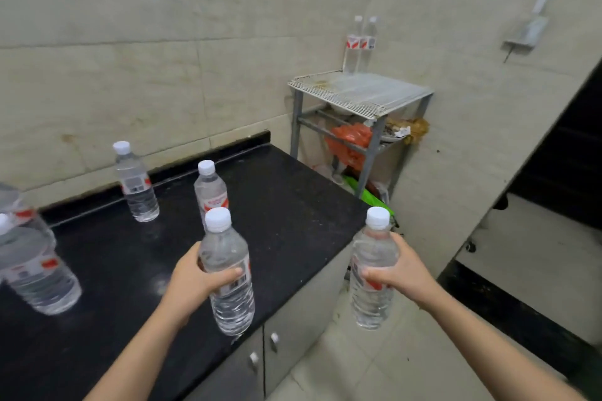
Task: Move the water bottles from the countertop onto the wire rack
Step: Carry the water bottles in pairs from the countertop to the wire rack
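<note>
Head camera: left hand (pixel 192 277) grips the left water bottle (pixel 224 247), right hand (pixel 402 273) the right water bottle (pixel 371 249), both near the countertop's (pixel 286 202) right edge. We should carry them upright and land them flat on the wire rack (pixel 342 105).

The water bottles (pixel 136 187) are clear, glossy plastic with ribbed lower bodies and matt white caps. The desk (pixel 293 195) is a black, polished, speckled slab. The wire rack (pixel 361 91) has a white coated wire top, stained, on dull grey metal legs. Beneath that top lies a crinkled orange plastic bag (pixel 351 137).
</note>
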Available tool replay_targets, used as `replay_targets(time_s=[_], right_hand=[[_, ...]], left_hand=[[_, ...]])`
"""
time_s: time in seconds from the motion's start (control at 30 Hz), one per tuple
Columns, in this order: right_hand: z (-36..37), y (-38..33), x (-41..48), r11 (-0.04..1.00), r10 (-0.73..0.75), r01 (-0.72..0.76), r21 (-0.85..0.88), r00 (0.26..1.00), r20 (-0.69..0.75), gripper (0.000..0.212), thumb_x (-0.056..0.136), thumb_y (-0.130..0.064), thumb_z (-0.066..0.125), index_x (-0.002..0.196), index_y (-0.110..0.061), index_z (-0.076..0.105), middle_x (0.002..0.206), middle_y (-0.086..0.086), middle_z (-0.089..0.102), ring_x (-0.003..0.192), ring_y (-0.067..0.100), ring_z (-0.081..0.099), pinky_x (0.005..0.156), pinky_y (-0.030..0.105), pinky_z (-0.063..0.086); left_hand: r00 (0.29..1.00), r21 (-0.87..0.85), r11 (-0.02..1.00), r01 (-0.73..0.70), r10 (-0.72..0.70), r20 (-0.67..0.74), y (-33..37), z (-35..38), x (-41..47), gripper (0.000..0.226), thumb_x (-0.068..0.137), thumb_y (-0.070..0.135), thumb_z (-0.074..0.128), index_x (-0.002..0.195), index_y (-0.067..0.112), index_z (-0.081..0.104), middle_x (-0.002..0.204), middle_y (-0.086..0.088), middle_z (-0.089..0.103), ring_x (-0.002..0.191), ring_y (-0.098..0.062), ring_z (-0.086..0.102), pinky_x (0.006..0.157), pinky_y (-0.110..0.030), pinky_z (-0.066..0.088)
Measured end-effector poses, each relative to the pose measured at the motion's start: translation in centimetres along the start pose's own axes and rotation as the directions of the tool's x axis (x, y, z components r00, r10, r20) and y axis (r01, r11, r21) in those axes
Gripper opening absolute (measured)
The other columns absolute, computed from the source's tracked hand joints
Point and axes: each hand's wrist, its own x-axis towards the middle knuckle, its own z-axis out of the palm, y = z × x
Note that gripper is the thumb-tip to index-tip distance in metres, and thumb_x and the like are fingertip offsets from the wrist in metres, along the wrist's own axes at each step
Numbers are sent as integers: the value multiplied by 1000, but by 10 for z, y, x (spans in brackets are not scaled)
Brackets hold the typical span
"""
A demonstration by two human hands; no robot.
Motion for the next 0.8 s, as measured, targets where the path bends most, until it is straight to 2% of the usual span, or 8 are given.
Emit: replay_targets(time_s=[0.07,0.2,0.3,0.47,0.53,0.6,0.7,0.8], right_hand=[[-12,-1,24,1000,8,-8,-6,1000,-21,74,42,-27,79,108,-5,54,93,7,67,83,13,63,78,29,52],[-45,-1,61,998,69,-69,7,994,-91,79,41,-30,80,112,-13,51,105,8,65,89,10,64,83,26,52],[-84,8,78,992,121,-122,6,976,-179,85,34,-34,85,110,-19,50,107,5,66,89,7,65,81,21,52],[-153,37,88,976,196,-216,-23,921,-336,71,45,-20,84,109,-21,53,105,5,67,93,16,66,86,34,52],[-182,54,98,972,213,-236,-21,909,-359,77,38,-32,82,109,-22,53,105,4,68,94,17,67,90,40,52],[-211,70,112,968,227,-252,-20,902,-367,78,35,-36,80,108,-25,53,104,1,67,94,15,66,89,37,51],[-260,89,143,972,216,-234,-7,909,-358,86,34,-37,81,114,-21,51,106,2,66,95,15,66,85,33,51],[-315,99,185,984,161,-178,-20,928,-336,86,36,-37,81,115,-17,51,105,5,66,93,17,66,91,43,52]], left_hand=[[999,-4,1000,-7,7,54,2,26,35,49,54,4,85,94,20,61,83,8,72,77,-9,66,79,-35,50],[986,-4,1000,-6,7,166,17,86,102,67,31,38,79,93,22,60,95,0,69,88,-17,66,83,-38,53],[965,-9,1000,-15,17,263,33,138,142,63,31,36,79,90,25,59,94,2,69,87,-16,65,79,-33,51],[925,-42,999,-31,44,378,49,226,190,72,30,38,78,96,16,62,94,-1,71,85,-15,66,75,-28,51],[913,-58,997,-44,63,403,54,264,205,70,30,37,79,95,18,63,91,2,73,82,-11,67,74,-26,51],[903,-51,997,-60,76,423,58,303,221,71,31,38,80,97,20,64,90,6,74,81,-5,68,74,-23,50],[902,-26,996,-84,87,422,67,363,244,80,32,40,81,106,14,62,99,-1,72,91,-14,68,80,-29,52],[923,-41,995,-86,95,372,85,418,262,86,32,41,82,110,11,59,105,-7,70,98,-22,66,88,-40,52]])
